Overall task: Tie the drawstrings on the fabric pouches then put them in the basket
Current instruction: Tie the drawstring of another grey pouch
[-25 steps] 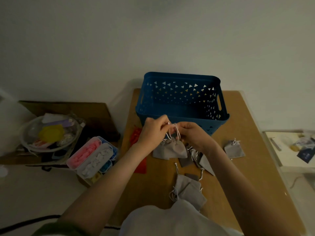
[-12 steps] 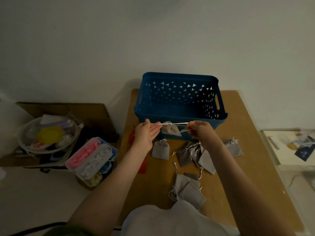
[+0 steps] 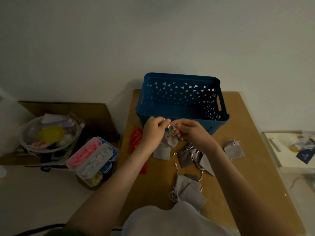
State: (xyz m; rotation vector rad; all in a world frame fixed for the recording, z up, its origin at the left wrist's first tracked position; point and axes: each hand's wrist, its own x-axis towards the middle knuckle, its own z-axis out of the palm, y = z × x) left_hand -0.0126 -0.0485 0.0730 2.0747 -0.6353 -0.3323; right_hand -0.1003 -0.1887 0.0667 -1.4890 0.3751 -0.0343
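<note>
A grey fabric pouch (image 3: 170, 141) hangs just in front of the blue basket (image 3: 180, 114). My left hand (image 3: 153, 132) and my right hand (image 3: 190, 132) are close together above it, each pinching its white drawstring. Another grey pouch (image 3: 161, 153) lies flat on the table (image 3: 242, 176) under the held one. Several more grey pouches lie around: a bunch (image 3: 192, 156) below my right wrist, a tied one (image 3: 233, 149) to the right, and a pile (image 3: 188, 189) near the front edge.
A red fabric piece (image 3: 136, 142) lies at the table's left edge. On the floor to the left stand a compartment box (image 3: 92, 159) of coloured items and a clear bowl (image 3: 49, 133) of clutter. A low white surface (image 3: 289, 150) with small items sits to the right.
My hands had pulled the drawstring taut, wide apart at basket-rim height. They have now come back together and the pouch hangs lower, with the strings looped between my fingers.
</note>
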